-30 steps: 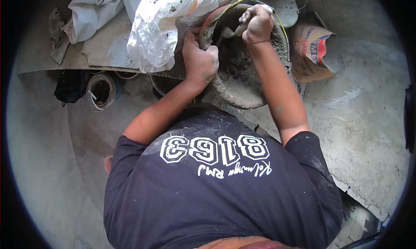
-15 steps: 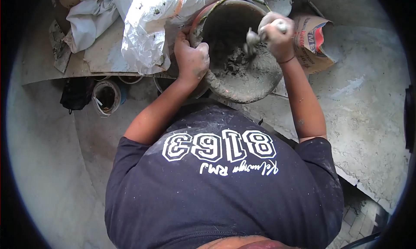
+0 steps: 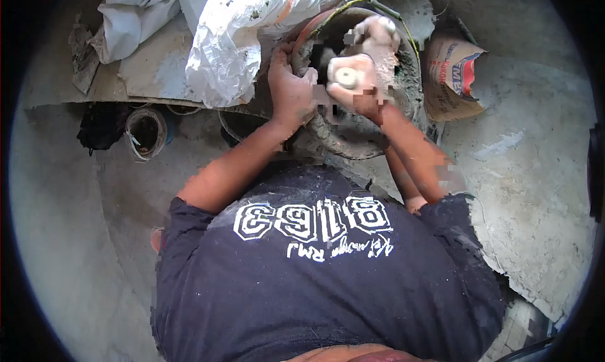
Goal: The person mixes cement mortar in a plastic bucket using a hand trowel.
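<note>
The left hand (image 3: 292,91) is closed on the left rim of a bucket (image 3: 331,138), its fingers along the outside and the thumb bent toward the opening. The right hand (image 3: 353,84) is curled into a fist over the bucket's mouth, wrapped around a handle (image 3: 346,77) whose pale round end faces up; the rest of the handle is hidden or blurred. The view breaks into blocks around this fist, and a second smeared outline of it shows nearer the bucket's far rim. The bucket is directly in front of the person, right of the near edge of a counter (image 3: 157,78), with its mouth toward the person; what its base stands on cannot be seen. Grey mortar (image 3: 408,84) coats its inner wall, and a yellow-green strip (image 3: 343,7) runs along the far rim. On the counter, a crumpled white plastic sack (image 3: 224,53) hangs over the near edge, just beside the left hand. A white cloth (image 3: 135,21) lies bunched toward the counter's far left corner. Lower than the near edge are a black bag (image 3: 101,127) and, just beside it, a small pail (image 3: 134,149). Right of the bucket, a brown paper bag (image 3: 450,81) with red and blue print is on a grey slab (image 3: 529,154). The person's dark shirt (image 3: 328,286) bears the white number 8163.
</note>
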The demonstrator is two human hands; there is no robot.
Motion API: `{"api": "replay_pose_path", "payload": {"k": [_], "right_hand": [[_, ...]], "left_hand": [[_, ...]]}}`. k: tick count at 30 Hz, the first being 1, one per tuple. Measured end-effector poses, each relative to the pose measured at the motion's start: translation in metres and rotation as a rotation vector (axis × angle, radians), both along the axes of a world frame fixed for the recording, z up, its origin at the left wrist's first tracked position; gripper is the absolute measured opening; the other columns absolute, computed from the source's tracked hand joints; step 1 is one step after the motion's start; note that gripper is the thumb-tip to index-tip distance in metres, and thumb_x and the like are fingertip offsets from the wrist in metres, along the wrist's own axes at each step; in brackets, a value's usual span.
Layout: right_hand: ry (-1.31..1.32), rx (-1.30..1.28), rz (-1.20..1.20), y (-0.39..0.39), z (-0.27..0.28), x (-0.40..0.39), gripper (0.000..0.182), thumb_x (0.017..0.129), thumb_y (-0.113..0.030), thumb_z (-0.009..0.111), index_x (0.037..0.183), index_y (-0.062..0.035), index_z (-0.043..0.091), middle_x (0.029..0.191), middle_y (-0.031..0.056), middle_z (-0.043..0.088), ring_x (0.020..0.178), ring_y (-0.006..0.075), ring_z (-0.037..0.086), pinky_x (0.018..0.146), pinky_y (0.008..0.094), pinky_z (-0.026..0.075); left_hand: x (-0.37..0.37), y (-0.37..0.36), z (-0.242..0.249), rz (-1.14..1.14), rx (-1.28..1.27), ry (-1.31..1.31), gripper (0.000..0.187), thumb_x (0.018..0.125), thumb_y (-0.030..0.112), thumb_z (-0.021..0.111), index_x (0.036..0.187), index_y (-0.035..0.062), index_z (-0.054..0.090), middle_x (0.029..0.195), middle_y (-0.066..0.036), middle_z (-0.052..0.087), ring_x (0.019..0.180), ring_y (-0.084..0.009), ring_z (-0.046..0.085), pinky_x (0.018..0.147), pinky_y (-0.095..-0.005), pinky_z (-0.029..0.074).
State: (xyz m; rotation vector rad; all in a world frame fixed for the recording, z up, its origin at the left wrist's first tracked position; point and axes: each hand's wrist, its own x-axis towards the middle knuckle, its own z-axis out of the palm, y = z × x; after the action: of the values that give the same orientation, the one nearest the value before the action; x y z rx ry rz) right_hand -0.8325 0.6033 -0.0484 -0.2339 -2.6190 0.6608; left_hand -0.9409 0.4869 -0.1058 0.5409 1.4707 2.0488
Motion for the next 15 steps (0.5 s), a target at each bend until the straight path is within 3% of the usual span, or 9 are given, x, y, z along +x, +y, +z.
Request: {"api": "replay_pose_path", "payload": {"k": [1, 2, 4, 6, 7, 8, 10, 13, 15], "right_hand": [[-0.13, -0.484, -0.003, -0.01, -0.005, -0.01, 0.019, 0.069, -0.015, 0.073, 0.072, -0.0047, 0.058, 0.063, -0.0003, 0.054, 0.059, 0.0129, 0.049, 0.058, 0.0278, 0.043], [0.079, -0.841, -0.041, -0.008, -0.02, -0.026, 0.014, 0.071, -0.011, 0.071, 0.073, -0.0047, 0.059, 0.064, -0.001, 0.054, 0.06, 0.0088, 0.049, 0.057, 0.0255, 0.042], [0.252, -0.782, -0.148, -0.01, 0.006, -0.055, 0.009, 0.073, -0.006, 0.068, 0.073, -0.0043, 0.059, 0.066, -0.0008, 0.054, 0.061, 0.0057, 0.049, 0.056, 0.0236, 0.041], [0.432, -0.867, -0.204, -0.005, 0.0, -0.054, 0.007, 0.075, -0.002, 0.065, 0.072, -0.0032, 0.059, 0.065, -0.0002, 0.054, 0.06, 0.0076, 0.051, 0.054, 0.0251, 0.043], [0.292, -0.295, -0.087, 0.011, 0.008, -0.044, 0.005, 0.076, 0.0, 0.06, 0.072, -0.0012, 0.058, 0.064, 0.0009, 0.054, 0.058, 0.0105, 0.053, 0.052, 0.0264, 0.044], [0.36, -0.723, -0.143, 0.014, 0.014, -0.032, 0.008, 0.078, 0.002, 0.054, 0.071, -0.0001, 0.056, 0.063, 0.0043, 0.054, 0.055, 0.0148, 0.054, 0.052, 0.0289, 0.047], [0.697, -1.038, 0.052, 0.024, 0.039, -0.022, 0.011, 0.078, 0.003, 0.048, 0.069, -0.0003, 0.054, 0.063, 0.008, 0.054, 0.054, 0.0169, 0.054, 0.053, 0.0305, 0.049], [0.867, -0.943, -0.009, 0.026, 0.048, -0.015, 0.012, 0.077, 0.002, 0.045, 0.068, -0.0016, 0.052, 0.062, 0.0104, 0.055, 0.055, 0.0184, 0.056, 0.055, 0.0321, 0.05], [0.738, -0.685, -0.151, 0.022, 0.025, -0.014, 0.013, 0.075, 0.003, 0.046, 0.065, -0.0014, 0.052, 0.063, 0.0099, 0.057, 0.055, 0.0172, 0.055, 0.056, 0.03, 0.049]], "left_hand": [[-0.001, -0.001, -0.002, -0.021, -0.051, 0.093, 0.048, 0.072, -0.009, 0.065, 0.118, -0.0037, 0.05, 0.116, -0.013, 0.057, 0.114, -0.0206, 0.053, 0.102, -0.0319, 0.038], [-0.001, -0.001, -0.001, -0.02, -0.052, 0.093, 0.048, 0.072, -0.009, 0.065, 0.118, -0.0037, 0.05, 0.116, -0.013, 0.057, 0.114, -0.0206, 0.053, 0.102, -0.0319, 0.038], [-0.001, -0.002, 0.01, -0.033, 0.019, -0.017, 0.049, 0.072, -0.008, 0.066, 0.118, -0.0038, 0.05, 0.114, -0.014, 0.057, 0.114, -0.0203, 0.054, 0.102, -0.0314, 0.039], [-0.005, 0.0, -0.002, 0.017, -0.15, 0.053, 0.044, 0.072, -0.005, 0.063, 0.115, -0.0039, 0.052, 0.107, -0.014, 0.059, 0.105, -0.02, 0.056, 0.096, -0.0307, 0.042], [-0.01, -0.006, 0.01, -0.021, -0.127, 0.054, 0.041, 0.072, -0.004, 0.06, 0.113, -0.0039, 0.053, 0.103, -0.013, 0.06, 0.099, -0.0196, 0.057, 0.092, -0.0308, 0.043], [-0.013, -0.009, 0.017, -0.061, -0.102, 0.058, 0.039, 0.072, -0.003, 0.058, 0.111, -0.004, 0.053, 0.099, -0.013, 0.06, 0.093, -0.0191, 0.058, 0.087, -0.0309, 0.045], [-0.015, -0.006, 0.009, -0.022, -0.122, 0.11, 0.038, 0.071, -0.002, 0.054, 0.109, -0.0041, 0.054, 0.095, -0.012, 0.061, 0.084, -0.0184, 0.057, 0.082, -0.0312, 0.046], [-0.014, -0.005, 0.011, -0.045, -0.118, 0.099, 0.04, 0.071, 0.0, 0.056, 0.11, -0.0074, 0.055, 0.103, -0.012, 0.062, 0.094, -0.0182, 0.059, 0.088, -0.03, 0.045], [-0.013, -0.003, 0.008, -0.042, -0.095, 0.043, 0.04, 0.071, 0.0, 0.056, 0.111, -0.0071, 0.055, 0.103, -0.012, 0.062, 0.093, -0.0173, 0.059, 0.087, -0.0297, 0.045]]}}
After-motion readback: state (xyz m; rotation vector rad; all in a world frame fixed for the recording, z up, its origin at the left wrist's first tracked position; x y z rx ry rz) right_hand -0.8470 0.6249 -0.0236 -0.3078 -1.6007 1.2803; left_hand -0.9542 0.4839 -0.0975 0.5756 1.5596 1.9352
